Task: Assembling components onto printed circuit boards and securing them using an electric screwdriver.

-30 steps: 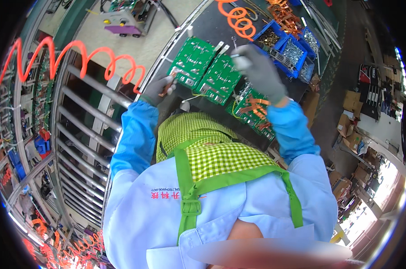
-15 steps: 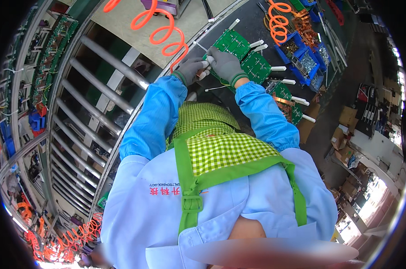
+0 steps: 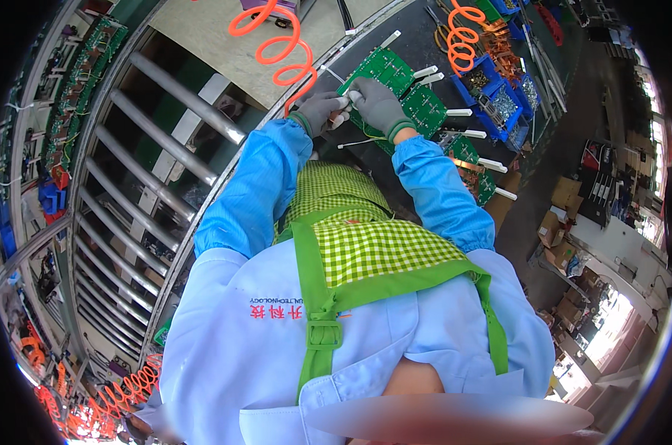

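Black-topped workbench (image 3: 414,41) borders metal rollers (image 3: 187,98) at 9 o'clock. Left hand (image 3: 319,113) and right hand (image 3: 380,104), gloved, meet with fingers pinched; what they grip is too hidden to tell. Nearest green circuit board (image 3: 386,68) lies at 1 o'clock, long axis about 7-to-1, white strips (image 3: 425,72) pointing toward 2, partly blocked by the right hand. Blue bins (image 3: 492,120) sit at 3, orange coiled hose (image 3: 311,67) at 11.
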`<state>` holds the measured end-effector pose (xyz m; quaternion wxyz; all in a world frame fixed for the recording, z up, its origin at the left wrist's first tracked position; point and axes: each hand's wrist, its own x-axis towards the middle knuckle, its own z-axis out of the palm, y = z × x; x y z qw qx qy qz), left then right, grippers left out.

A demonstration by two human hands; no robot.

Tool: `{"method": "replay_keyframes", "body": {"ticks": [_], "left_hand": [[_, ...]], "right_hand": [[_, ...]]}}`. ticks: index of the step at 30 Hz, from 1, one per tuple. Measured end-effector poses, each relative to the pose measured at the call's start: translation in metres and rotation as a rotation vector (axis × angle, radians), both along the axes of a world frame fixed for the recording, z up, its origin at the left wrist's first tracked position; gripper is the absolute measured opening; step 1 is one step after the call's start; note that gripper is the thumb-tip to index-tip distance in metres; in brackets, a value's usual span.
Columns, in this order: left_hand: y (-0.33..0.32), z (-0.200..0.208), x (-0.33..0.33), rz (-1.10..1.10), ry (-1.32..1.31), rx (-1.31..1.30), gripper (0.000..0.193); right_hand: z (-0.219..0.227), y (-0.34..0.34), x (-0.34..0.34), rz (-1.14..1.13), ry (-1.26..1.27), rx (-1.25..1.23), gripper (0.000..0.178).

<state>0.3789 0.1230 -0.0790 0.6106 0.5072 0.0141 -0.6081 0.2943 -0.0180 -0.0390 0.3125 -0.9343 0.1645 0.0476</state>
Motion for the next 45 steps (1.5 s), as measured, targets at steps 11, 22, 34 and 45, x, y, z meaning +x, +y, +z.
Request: {"method": "replay_keyframes", "body": {"ticks": [11, 22, 34, 45], "left_hand": [[0.001, 0.006, 0.002, 0.002, -0.001, -0.003, 0.021], [0.003, 0.002, 0.003, -0.014, 0.014, -0.034, 0.019], [0.002, -0.017, 0.004, -0.017, 0.080, -0.100, 0.024], [0.002, -0.008, 0.008, -0.085, 0.045, -0.050, 0.026]], "right_hand": [[-0.004, 0.003, -0.006, -0.017, -0.106, -0.018, 0.016], [0.002, 0.010, -0.001, -0.076, -0.061, -0.050, 0.018], [0.001, 0.014, -0.005, -0.272, -0.061, 0.113, 0.033], [0.004, 0.020, -0.008, -0.229, -0.098, -0.043, 0.024]]}}
